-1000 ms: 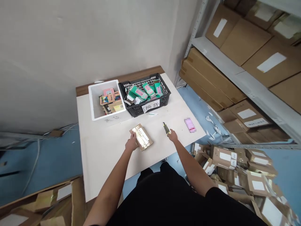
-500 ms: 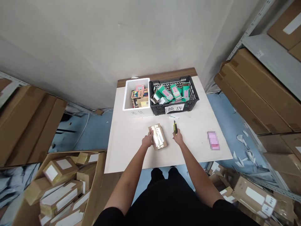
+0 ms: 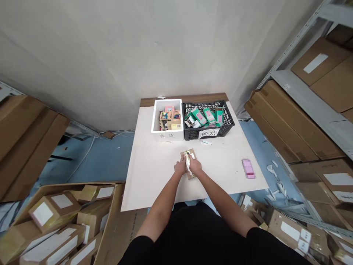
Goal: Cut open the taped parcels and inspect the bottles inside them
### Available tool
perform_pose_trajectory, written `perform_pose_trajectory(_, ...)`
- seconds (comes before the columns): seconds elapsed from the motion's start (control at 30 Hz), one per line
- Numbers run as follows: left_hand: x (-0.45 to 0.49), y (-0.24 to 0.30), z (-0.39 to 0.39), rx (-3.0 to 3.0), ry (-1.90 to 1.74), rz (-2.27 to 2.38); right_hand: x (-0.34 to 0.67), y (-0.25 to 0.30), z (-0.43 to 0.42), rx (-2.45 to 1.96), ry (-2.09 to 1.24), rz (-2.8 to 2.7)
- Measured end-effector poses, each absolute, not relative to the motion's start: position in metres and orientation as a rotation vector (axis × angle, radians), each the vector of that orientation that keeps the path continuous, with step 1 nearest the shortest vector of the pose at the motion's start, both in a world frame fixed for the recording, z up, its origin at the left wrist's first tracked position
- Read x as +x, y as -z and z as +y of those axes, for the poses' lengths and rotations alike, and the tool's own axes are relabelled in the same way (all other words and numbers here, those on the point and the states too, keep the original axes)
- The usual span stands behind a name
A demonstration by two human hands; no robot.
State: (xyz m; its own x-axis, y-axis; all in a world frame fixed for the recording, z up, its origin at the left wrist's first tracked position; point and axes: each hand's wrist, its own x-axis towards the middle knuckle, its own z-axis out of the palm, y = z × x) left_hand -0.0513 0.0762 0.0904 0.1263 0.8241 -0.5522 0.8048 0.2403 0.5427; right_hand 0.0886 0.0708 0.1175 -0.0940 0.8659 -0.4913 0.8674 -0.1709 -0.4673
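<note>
A small taped cardboard box (image 3: 190, 173) lies flat on the white-covered table (image 3: 154, 171), its shiny tape and pale label facing up. My left hand (image 3: 180, 166) grips the box along its left side, fingers over the top. In my right hand (image 3: 195, 166) is a yellow-and-black utility knife (image 3: 188, 154), mostly hidden by the fingers. The knife's visible end is over the far part of the box top; whether the blade touches the tape cannot be made out.
A white foam box (image 3: 167, 137) of small packages stands at the back, beside a black plastic crate (image 3: 190, 134) of green-and-pink cartons. A blurred pink item (image 3: 248, 169) lies at the right. On the floor, a large carton (image 3: 117, 198) holds parcels; shelves (image 3: 292, 92) flank the right.
My right hand has moved left with the utility knife, from beside the box onto its top. The camera view has shifted slightly. My left hand stays at the box's left side.
</note>
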Motion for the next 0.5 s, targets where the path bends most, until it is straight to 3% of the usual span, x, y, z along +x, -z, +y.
perform_pose_trajectory(0.5,-0.062,-0.083,0.077,1.707,0.008,1.565,0.088,-0.147,0.025,2.082,0.926,1.841)
